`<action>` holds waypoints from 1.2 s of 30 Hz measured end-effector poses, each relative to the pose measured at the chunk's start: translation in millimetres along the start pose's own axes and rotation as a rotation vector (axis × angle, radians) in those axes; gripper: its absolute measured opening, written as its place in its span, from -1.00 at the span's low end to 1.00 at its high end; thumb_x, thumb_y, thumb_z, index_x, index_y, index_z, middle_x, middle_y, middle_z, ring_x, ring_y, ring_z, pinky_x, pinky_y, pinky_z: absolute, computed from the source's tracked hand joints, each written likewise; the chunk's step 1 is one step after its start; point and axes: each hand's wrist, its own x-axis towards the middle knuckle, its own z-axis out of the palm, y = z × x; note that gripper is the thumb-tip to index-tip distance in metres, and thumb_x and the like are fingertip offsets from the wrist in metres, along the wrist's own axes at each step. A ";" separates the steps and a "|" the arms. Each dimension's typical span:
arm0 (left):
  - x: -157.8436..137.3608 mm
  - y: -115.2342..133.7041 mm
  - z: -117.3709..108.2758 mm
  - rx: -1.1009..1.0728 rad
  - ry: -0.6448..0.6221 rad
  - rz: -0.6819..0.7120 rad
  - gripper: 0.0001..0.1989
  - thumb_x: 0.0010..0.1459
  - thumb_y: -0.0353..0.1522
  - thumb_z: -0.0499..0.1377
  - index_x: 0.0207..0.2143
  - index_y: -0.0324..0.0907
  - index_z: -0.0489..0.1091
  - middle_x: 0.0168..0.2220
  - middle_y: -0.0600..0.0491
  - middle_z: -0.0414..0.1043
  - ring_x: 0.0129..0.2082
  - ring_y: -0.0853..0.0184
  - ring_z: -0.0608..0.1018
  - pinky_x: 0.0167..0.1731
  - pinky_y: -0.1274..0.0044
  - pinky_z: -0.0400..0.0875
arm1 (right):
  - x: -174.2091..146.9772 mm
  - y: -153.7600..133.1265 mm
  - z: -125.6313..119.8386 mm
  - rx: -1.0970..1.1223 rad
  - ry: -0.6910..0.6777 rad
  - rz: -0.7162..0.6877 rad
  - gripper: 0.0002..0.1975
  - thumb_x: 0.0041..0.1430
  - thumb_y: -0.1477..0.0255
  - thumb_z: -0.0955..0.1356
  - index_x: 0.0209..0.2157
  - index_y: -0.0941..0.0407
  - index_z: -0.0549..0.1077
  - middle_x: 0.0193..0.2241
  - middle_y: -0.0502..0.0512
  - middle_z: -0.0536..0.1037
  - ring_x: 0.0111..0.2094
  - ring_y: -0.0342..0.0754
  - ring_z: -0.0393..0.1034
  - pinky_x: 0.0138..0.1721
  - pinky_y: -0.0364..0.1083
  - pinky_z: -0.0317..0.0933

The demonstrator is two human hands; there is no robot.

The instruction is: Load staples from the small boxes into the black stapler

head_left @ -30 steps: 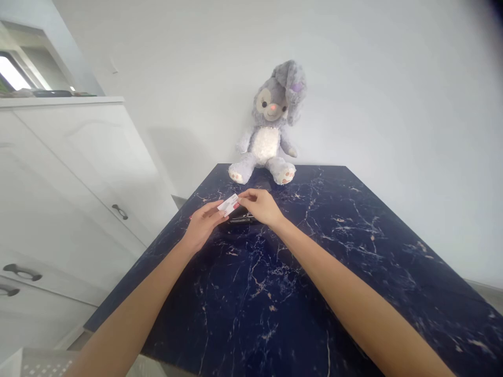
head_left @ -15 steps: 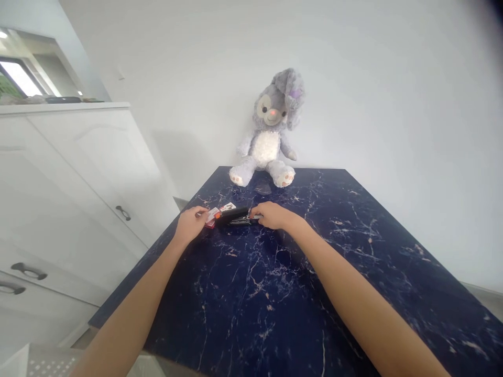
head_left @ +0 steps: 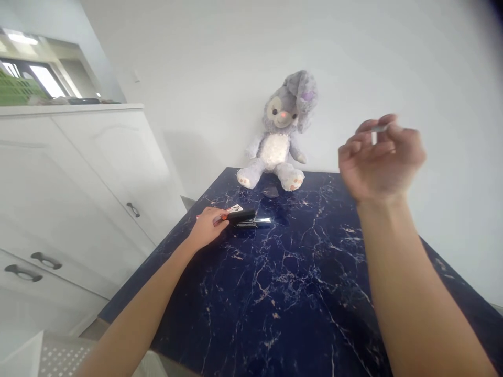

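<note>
A black stapler (head_left: pixel 244 215) with an orange mark near its rear lies on the dark marbled table, its top arm lifted and its metal magazine showing. My left hand (head_left: pixel 209 226) is closed around the stapler's rear end. Partly hidden behind that hand and the stapler is a small red and white box (head_left: pixel 236 208). Well above the table, at the right, my right hand (head_left: pixel 381 157) is raised palm toward me with its fingers curled. Between its thumb and fingers is a short, silvery strip of staples (head_left: pixel 374 136), slightly blurred.
A grey plush rabbit (head_left: pixel 275 149) sits at the back of the table (head_left: pixel 275 303) against the wall, with a small dark object (head_left: pixel 270 192) before its feet. White cabinets (head_left: pixel 78 193) stand at the left, and a white perforated basket (head_left: pixel 58 358) is low at the front left.
My right hand has left the stapler and risen to the right with the staple strip. My left hand has moved right, from the box onto the stapler's rear. The view has shifted slightly.
</note>
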 end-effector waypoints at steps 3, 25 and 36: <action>0.0 -4.3 0.6 -0.031 0.021 -0.030 -0.76 0.14 -0.18 0.27 -0.17 -0.05 0.56 -0.12 -0.03 0.59 -0.01 0.07 0.47 0.01 0.26 0.34 | -5.3 7.6 8.0 0.092 -0.027 0.087 -0.72 0.28 0.30 0.25 -0.06 -0.05 0.51 -0.04 0.05 0.57 -0.13 -0.08 0.50 -0.17 -0.04 0.31; -1.6 -28.2 -7.3 -0.187 -0.116 -0.090 -0.69 0.14 -0.07 0.26 -0.14 0.05 0.63 -0.09 -0.01 0.61 0.12 0.07 0.44 0.13 0.26 0.31 | -78.1 120.1 79.2 -0.575 -0.729 0.464 -0.77 0.03 0.36 0.49 -0.22 0.06 0.63 -0.28 0.06 0.65 -0.26 0.01 0.53 -0.15 -0.08 0.35; -5.9 -18.1 -1.7 -0.058 0.021 0.052 -0.80 0.18 -0.18 0.24 -0.32 -0.03 0.63 -0.08 0.00 0.59 -0.06 0.12 0.46 0.03 0.26 0.30 | -116.8 120.4 87.3 -0.802 -0.582 0.169 -0.83 0.24 0.34 0.38 -0.21 0.10 0.59 -0.28 0.12 0.53 -0.26 -0.02 0.43 -0.13 -0.08 0.28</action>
